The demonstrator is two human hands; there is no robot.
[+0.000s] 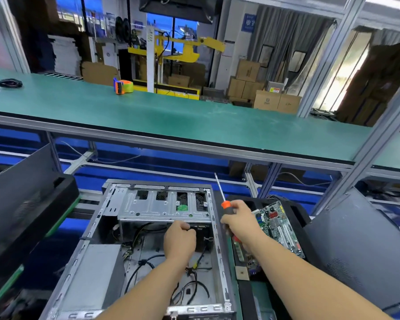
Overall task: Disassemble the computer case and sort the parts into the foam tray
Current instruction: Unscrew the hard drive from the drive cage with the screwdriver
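Note:
An open computer case point(95, 229) lies on its side in front of me, with a metal drive cage point(164, 206) at its far end and loose black cables point(148, 264) on its floor. My left hand point(179, 241) reaches inside just below the drive cage, fingers curled around a small dark part I cannot make out. My right hand point(239, 221) grips a screwdriver point(224, 202) with an orange and black handle, shaft pointing up and away, over the case's right edge. A green motherboard point(280, 227) lies in the black foam tray point(310, 221) at right.
A grey power supply point(95, 271) fills the case's near left corner. A dark side panel point(21, 199) leans at left, another grey panel point(360, 245) at right. A raised green shelf point(171, 116) spans the view, bearing a tape dispenser point(123, 86) and a cable coil point(7, 83).

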